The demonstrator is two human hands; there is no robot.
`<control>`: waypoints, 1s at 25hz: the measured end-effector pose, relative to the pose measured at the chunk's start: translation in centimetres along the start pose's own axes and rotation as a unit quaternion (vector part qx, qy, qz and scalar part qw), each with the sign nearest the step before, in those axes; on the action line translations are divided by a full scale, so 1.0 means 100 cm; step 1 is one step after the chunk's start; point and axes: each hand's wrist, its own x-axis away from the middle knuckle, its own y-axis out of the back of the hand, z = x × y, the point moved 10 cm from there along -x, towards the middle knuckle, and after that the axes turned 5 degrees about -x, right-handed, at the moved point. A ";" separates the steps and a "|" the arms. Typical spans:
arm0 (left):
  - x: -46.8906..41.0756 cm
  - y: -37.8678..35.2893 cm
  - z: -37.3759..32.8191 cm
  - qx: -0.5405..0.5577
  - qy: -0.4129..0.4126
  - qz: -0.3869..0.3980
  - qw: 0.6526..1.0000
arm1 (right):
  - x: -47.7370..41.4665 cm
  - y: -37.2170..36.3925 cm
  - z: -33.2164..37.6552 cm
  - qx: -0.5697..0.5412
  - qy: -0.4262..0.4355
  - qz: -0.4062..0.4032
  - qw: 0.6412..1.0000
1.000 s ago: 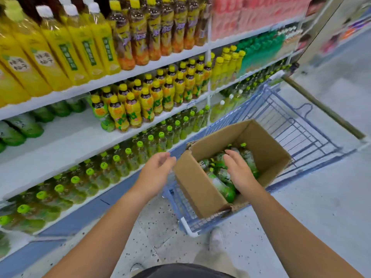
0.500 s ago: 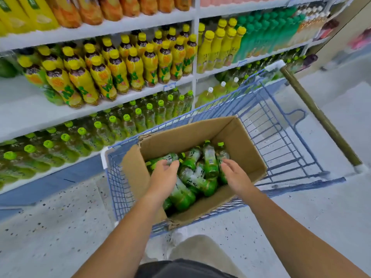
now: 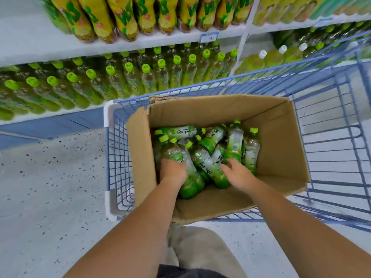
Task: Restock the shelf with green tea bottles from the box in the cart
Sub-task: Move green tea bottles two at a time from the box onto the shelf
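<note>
Stock: clear plastic green-tea bottles (image 3: 208, 163), lime-capped, heaped in brown cardboard box (image 3: 281, 137); likely heavy, slick (full). Grasp mid-body; left hand (image 3: 172, 169) clasps one, right hand (image 3: 239, 174) rests on others, fingers slack.

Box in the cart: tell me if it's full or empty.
Partly full: bottles lie jumbled on the bottom of the box, with bare cardboard walls rising above them.

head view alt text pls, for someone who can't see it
A person's left hand grips one of the green tea bottles jumbled in an open cardboard box in a blue wire cart; the right hand touches another. Green-capped bottles line the shelf beyond.
</note>
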 end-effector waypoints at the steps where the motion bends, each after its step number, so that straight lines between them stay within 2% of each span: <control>1: -0.004 -0.002 0.002 -0.012 -0.012 -0.016 1.000 | -0.011 -0.008 0.002 0.018 0.007 0.006 1.000; 5: 0.001 -0.007 0.008 -0.067 -0.035 -0.068 0.995 | -0.051 -0.035 0.002 0.140 0.036 0.005 0.989; 8: -0.004 -0.010 0.012 -0.109 -0.045 -0.080 0.990 | -0.067 -0.047 -0.001 0.189 0.042 -0.007 0.981; 12: -0.013 -0.011 0.020 -0.084 0.004 -0.066 0.994 | -0.078 -0.047 -0.004 0.215 0.031 0.000 0.976; 15: -0.008 -0.008 0.017 -0.079 0.002 -0.071 0.994 | -0.078 -0.044 -0.002 0.170 0.035 0.021 0.985; 19: 0.011 -0.005 0.003 -0.068 -0.051 -0.053 0.995 | -0.051 -0.034 0.006 0.109 0.033 0.026 0.993; 25: 0.050 0.005 -0.006 -0.029 -0.087 0.008 0.996 | 0.001 -0.030 0.007 -0.128 -0.003 0.006 0.992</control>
